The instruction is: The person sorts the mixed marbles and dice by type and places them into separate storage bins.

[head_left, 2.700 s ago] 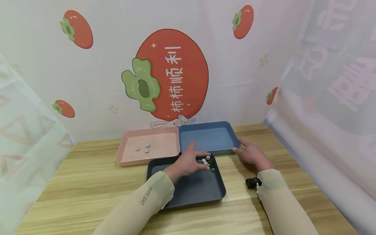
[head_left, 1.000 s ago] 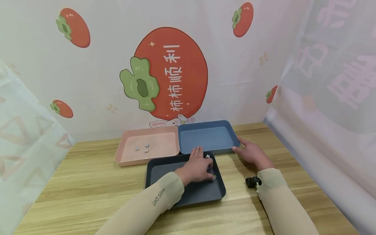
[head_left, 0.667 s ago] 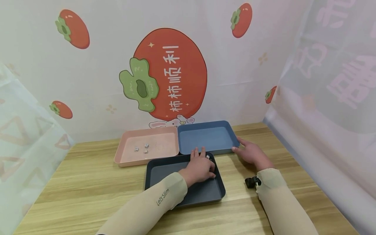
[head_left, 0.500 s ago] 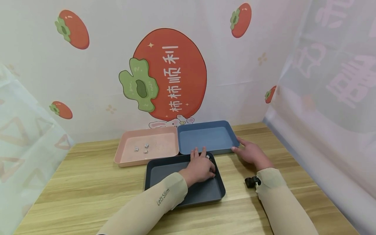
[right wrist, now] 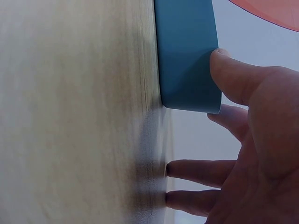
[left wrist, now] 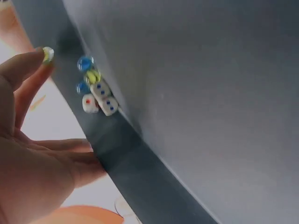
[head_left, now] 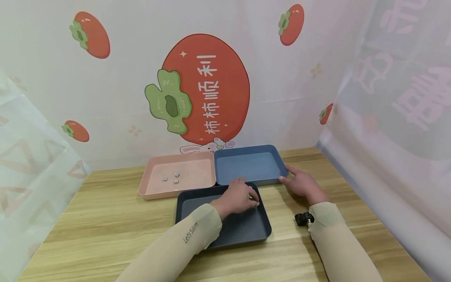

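My left hand point(head_left: 236, 199) is over the back right corner of the dark grey tray point(head_left: 243, 233). In the left wrist view its thumb and index finger pinch a clear marble with yellow-green in it point(left wrist: 48, 55), above the tray's side wall. Below lie two blue marbles point(left wrist: 85, 63), a yellow-green marble point(left wrist: 93, 76) and white dice point(left wrist: 105, 100), bunched along the tray's edge. My right hand point(head_left: 303, 186) touches the front right corner of the blue tray point(right wrist: 189, 60); its thumb is on the rim, its index finger reaches past the corner, and the other fingers stay straight.
A pink tray point(head_left: 197, 176) holding three white dice point(head_left: 176, 181) stands at the back left, against the blue tray. The dark tray sits in front of both on the wooden table point(head_left: 116, 231). A black strap piece point(head_left: 303, 218) hangs at the right wrist.
The left hand came down among the marbles and dice at the dark tray's right side, then rose slightly with a marble between thumb and finger. The right hand has stayed at the blue tray.
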Tool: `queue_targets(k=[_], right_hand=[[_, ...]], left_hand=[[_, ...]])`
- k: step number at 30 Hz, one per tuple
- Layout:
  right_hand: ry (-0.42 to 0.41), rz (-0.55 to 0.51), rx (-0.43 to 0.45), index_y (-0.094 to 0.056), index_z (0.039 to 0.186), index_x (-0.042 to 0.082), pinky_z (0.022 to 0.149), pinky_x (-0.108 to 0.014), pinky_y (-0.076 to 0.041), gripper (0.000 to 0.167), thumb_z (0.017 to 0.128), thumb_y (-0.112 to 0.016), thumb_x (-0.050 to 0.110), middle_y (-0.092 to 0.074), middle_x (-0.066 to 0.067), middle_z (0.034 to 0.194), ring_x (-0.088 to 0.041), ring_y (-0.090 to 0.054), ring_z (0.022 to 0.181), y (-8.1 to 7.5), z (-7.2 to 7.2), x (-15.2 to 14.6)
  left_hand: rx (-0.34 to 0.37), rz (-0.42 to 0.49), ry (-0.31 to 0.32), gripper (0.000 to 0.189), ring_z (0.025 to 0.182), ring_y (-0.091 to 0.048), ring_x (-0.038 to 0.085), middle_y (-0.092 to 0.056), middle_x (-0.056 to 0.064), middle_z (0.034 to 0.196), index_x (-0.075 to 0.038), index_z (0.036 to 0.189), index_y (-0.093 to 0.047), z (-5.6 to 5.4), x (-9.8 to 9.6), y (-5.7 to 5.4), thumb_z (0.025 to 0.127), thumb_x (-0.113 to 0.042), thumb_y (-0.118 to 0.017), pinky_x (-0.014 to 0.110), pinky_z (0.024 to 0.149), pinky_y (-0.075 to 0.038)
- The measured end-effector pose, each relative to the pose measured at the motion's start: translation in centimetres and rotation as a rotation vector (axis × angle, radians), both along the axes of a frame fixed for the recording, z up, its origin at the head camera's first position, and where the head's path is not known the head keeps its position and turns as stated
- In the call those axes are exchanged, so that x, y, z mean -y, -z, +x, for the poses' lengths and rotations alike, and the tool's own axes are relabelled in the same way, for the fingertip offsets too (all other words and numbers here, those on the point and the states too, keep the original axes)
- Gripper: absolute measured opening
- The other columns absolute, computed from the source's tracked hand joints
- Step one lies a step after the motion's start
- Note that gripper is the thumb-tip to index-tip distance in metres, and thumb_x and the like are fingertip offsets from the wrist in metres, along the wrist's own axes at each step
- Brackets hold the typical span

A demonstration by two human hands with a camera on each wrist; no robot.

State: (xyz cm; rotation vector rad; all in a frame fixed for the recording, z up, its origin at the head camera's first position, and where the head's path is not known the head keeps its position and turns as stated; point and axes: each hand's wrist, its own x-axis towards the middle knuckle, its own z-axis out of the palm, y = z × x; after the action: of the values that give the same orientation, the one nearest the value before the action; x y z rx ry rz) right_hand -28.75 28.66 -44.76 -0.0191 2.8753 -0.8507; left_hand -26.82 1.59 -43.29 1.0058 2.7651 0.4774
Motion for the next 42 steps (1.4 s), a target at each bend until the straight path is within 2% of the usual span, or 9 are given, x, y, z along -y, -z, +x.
queue_targets(k=[2,9,17,23,27,31,34,39,42], right_hand=[[-0.001,-0.004,0.003,-0.017,0.161,0.016,0.107,-0.067,-0.025,0.078,0.101,-0.050,0.053,-0.032,-0.030,0.153,-0.053,-0.029,0.137,-0.1,0.0,0.0],[-0.005,-0.002,0.007,-0.017,0.161,0.014,0.106,-0.067,-0.026,0.078,0.101,-0.050,0.053,-0.032,-0.030,0.152,-0.053,-0.029,0.137,-0.2,0.0,0.0],[-0.003,-0.008,0.008,-0.018,0.160,0.013,0.106,-0.067,-0.026,0.078,0.101,-0.050,0.052,-0.032,-0.031,0.152,-0.053,-0.029,0.136,-0.1,0.1,-0.1],[-0.003,-0.015,0.007,-0.018,0.161,0.014,0.106,-0.067,-0.026,0.078,0.101,-0.050,0.052,-0.033,-0.030,0.152,-0.053,-0.030,0.136,-0.1,0.3,-0.1],[-0.009,-0.006,-0.001,-0.018,0.161,0.014,0.105,-0.067,-0.027,0.076,0.102,-0.050,0.051,-0.034,-0.030,0.152,-0.053,-0.031,0.136,-0.1,0.3,-0.1],[-0.010,-0.004,-0.001,-0.018,0.161,0.014,0.105,-0.066,-0.027,0.077,0.102,-0.050,0.051,-0.034,-0.029,0.152,-0.053,-0.031,0.136,-0.1,0.3,-0.1],[-0.015,-0.002,-0.002,-0.018,0.160,0.013,0.105,-0.067,-0.028,0.077,0.102,-0.049,0.052,-0.034,-0.030,0.152,-0.053,-0.032,0.136,-0.2,0.3,-0.1],[-0.011,-0.004,-0.002,-0.018,0.161,0.014,0.105,-0.067,-0.027,0.076,0.102,-0.050,0.051,-0.033,-0.029,0.152,-0.053,-0.031,0.136,-0.2,0.2,0.0],[-0.007,-0.003,-0.003,-0.019,0.160,0.014,0.106,-0.067,-0.027,0.076,0.102,-0.050,0.050,-0.033,-0.029,0.152,-0.052,-0.031,0.136,-0.2,0.1,0.1]], left_hand=[[0.043,0.087,-0.026,0.014,0.146,-0.023,0.035,-0.069,-0.004,0.118,-0.025,0.102,-0.080,-0.4,0.5,-0.1,0.094,-0.031,-0.070,0.051,0.115,-0.022],[0.163,0.279,-0.144,0.015,0.146,-0.025,0.030,-0.049,0.011,0.147,-0.024,0.102,-0.079,-1.5,1.9,-1.1,0.094,-0.032,-0.069,0.052,0.112,-0.028],[0.150,0.362,-0.228,0.019,0.147,-0.024,0.030,-0.038,0.013,0.155,-0.023,0.106,-0.078,-2.1,2.8,-2.1,0.095,-0.035,-0.068,0.055,0.111,-0.029],[0.118,0.485,-0.359,0.017,0.147,-0.023,0.027,-0.046,0.009,0.150,-0.022,0.103,-0.077,-3.2,3.5,-3.0,0.095,-0.034,-0.068,0.056,0.111,-0.028],[0.129,0.529,-0.453,0.016,0.145,-0.026,0.027,-0.045,0.010,0.151,-0.021,0.101,-0.075,-4.2,3.8,-3.4,0.095,-0.035,-0.069,0.053,0.106,-0.037],[0.156,0.557,-0.541,0.018,0.107,-0.056,0.025,-0.059,0.005,0.126,-0.020,0.104,-0.072,-5.1,4.0,-3.6,0.095,-0.035,-0.069,0.040,0.078,-0.052],[0.171,0.579,-0.590,0.018,0.072,-0.052,0.024,-0.060,0.003,0.110,-0.019,0.105,-0.071,-5.6,4.1,-3.7,0.096,-0.034,-0.068,0.035,0.059,-0.045],[0.182,0.612,-0.622,0.016,0.058,-0.045,0.022,-0.056,0.003,0.130,-0.018,0.105,-0.071,-5.9,4.1,-3.7,0.096,-0.031,-0.069,0.032,0.050,-0.039],[0.185,0.609,-0.614,0.017,0.057,-0.044,0.024,-0.059,0.007,0.128,-0.018,0.107,-0.070,-6.1,4.1,-3.5,0.097,-0.030,-0.068,0.033,0.050,-0.039]])
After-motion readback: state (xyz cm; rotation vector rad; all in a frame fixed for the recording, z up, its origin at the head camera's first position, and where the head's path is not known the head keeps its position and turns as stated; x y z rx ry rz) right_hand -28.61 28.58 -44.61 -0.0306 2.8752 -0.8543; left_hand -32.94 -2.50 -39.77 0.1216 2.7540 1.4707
